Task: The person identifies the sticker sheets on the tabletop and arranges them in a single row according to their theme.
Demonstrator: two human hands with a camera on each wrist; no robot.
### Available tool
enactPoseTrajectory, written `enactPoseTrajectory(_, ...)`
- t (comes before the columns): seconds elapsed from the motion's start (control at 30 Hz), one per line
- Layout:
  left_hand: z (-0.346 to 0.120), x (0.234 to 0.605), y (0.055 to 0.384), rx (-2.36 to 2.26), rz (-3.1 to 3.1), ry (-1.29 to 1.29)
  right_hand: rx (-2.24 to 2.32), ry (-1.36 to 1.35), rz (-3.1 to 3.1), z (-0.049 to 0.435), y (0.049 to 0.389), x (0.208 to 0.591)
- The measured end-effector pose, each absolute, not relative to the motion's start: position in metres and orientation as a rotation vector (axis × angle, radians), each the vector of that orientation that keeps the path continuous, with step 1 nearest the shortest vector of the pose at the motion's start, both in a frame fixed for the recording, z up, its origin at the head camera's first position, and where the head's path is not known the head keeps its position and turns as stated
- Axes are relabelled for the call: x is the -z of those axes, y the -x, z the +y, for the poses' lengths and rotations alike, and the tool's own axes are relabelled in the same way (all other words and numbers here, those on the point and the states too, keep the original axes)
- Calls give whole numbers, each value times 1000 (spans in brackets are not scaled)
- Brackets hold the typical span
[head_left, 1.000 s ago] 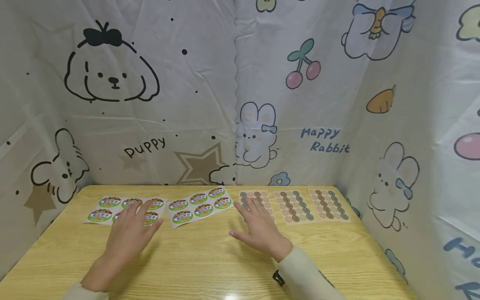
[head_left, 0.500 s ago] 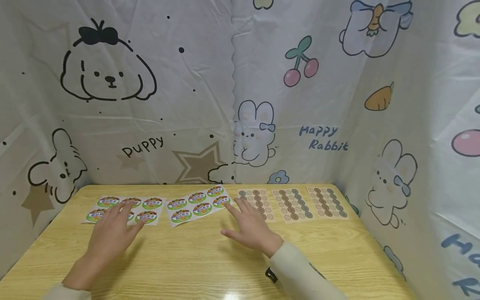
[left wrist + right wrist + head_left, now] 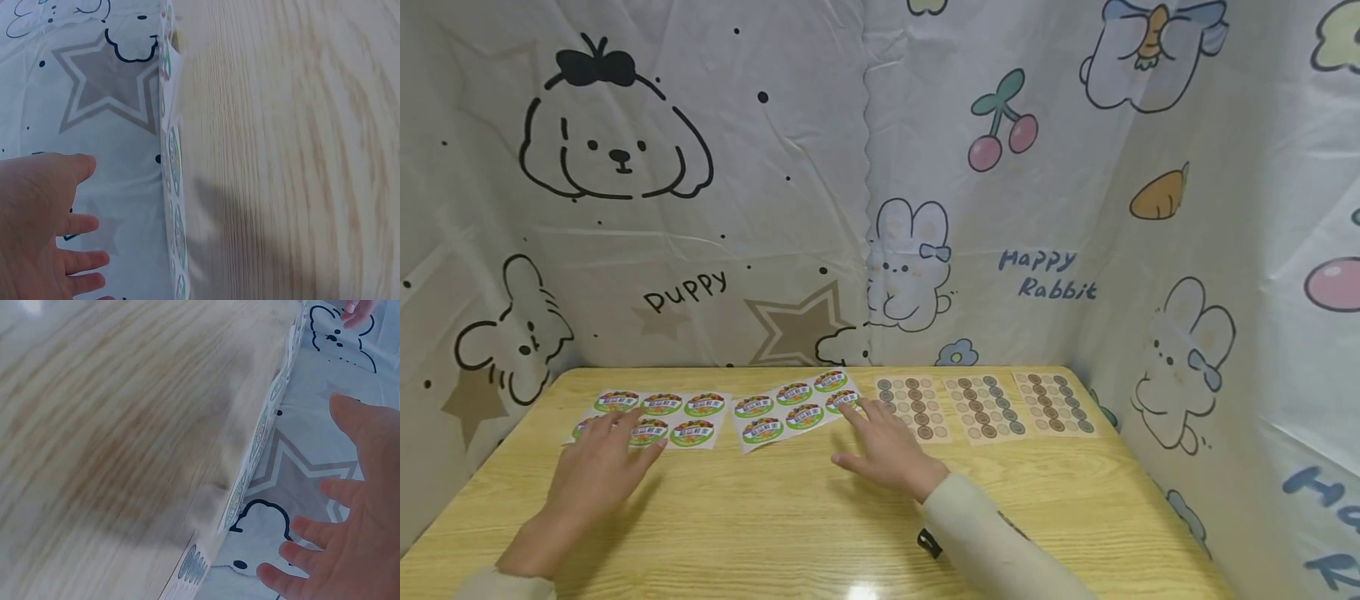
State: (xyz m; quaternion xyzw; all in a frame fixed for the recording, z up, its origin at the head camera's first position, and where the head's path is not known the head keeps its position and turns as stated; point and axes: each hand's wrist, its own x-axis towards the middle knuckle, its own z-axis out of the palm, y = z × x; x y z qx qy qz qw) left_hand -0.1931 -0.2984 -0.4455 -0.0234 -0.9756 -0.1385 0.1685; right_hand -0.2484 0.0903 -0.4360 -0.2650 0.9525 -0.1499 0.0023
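1. Both hands have drifted left since the earlier frame; sheets lie as before.
2. Left hand (image 3: 597,467): raised above the worktop, fingers loosely spread, nothing held; in head view, covers part of the leftmost white paper sheet with oval green-and-orange stickers (image 3: 673,419).
3. Right hand (image 3: 891,450): also raised, fingers apart, thumb out, nothing held; nearest the second white sticker sheet (image 3: 796,406), set at a slant, and the first beige sheet with round brown and grey dots (image 3: 917,408).
4. Two more beige dotted sheets (image 3: 985,408) farther right.
5. All on yellow wood-grain worktop (image 3: 760,517), along its far edge; white cartoon-print curtain (image 3: 767,167) behind.
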Motion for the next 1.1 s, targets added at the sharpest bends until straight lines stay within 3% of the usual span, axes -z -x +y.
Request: enactPoseTrajectory(1.1, -365, 453, 225, 398, -3054, -47, 356, 934, 2959, 55, 253, 437)
